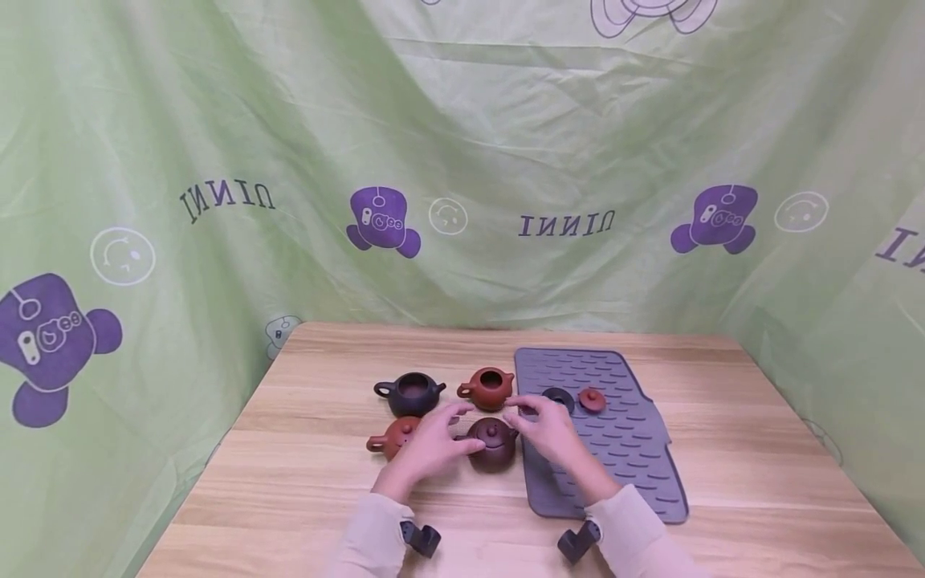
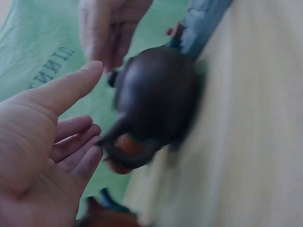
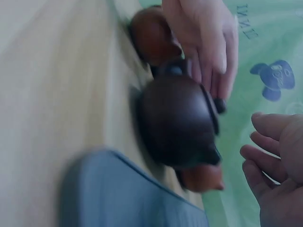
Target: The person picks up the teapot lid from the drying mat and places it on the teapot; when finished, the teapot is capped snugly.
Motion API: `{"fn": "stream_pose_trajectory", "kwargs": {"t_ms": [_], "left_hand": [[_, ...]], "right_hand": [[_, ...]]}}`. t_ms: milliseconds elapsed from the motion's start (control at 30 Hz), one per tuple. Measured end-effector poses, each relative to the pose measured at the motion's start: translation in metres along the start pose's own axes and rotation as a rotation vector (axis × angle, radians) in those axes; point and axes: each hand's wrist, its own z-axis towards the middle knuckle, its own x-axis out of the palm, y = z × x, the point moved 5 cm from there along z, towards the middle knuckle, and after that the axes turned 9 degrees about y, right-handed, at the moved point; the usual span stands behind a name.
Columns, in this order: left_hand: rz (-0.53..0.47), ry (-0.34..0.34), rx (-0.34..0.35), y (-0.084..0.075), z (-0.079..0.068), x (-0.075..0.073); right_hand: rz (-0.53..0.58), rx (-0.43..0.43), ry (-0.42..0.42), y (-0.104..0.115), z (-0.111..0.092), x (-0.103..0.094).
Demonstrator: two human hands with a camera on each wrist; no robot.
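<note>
A dark purple-brown teapot [image 1: 493, 451] stands on the table with its lid on, between my two hands. My left hand [image 1: 436, 443] is at its handle side, thumb and fingers apart. At the spout side, my right hand [image 1: 543, 431] has loosely bent fingers with nothing between them. In the left wrist view the teapot handle [image 2: 135, 158] is close to the left fingertips. A lidded orange-red teapot [image 1: 396, 434] is partly hidden behind the left hand. Beyond the hands stand a lidless black teapot [image 1: 426, 400] and a lidless red-brown teapot [image 1: 486, 399].
A grey ribbed mat [image 1: 614, 466] lies on the right part of the wooden table [image 1: 289, 482]. On it are a black lid [image 1: 560, 396], partly covered by the right hand, and an orange-red lid [image 1: 592, 400]. Green printed cloth [image 1: 462, 289] hangs around the table.
</note>
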Motion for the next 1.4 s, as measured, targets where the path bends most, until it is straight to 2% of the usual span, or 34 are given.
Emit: {"fn": "stream_pose_trajectory", "kwargs": {"t_ms": [200, 333, 467, 700, 933, 1133, 1400], "left_hand": [[0.049, -0.108, 0.022, -0.002, -0.003, -0.041], [0.072, -0.154, -0.003, 0.009, -0.005, -0.064], [0.087, -0.178, -0.027, 0.024, -0.008, -0.079], [0.083, -0.185, -0.048, 0.045, -0.013, -0.095], [0.073, -0.189, -0.079, 0.068, -0.012, -0.114], [0.080, -0.132, -0.067, 0.092, -0.007, -0.119], [0.062, -0.087, -0.064, 0.115, -0.003, -0.117]], "right_hand": [[-0.016, 0.066, -0.043, -0.018, 0.005, -0.024], [-0.044, 0.098, -0.062, -0.033, 0.007, -0.036], [-0.057, 0.131, -0.071, -0.048, 0.007, -0.044], [-0.106, 0.163, -0.087, -0.062, 0.005, -0.053], [-0.169, 0.164, -0.083, -0.073, 0.008, -0.053], [-0.208, 0.167, -0.039, -0.082, 0.010, -0.046], [-0.231, 0.126, -0.022, -0.087, 0.015, -0.039]]}}
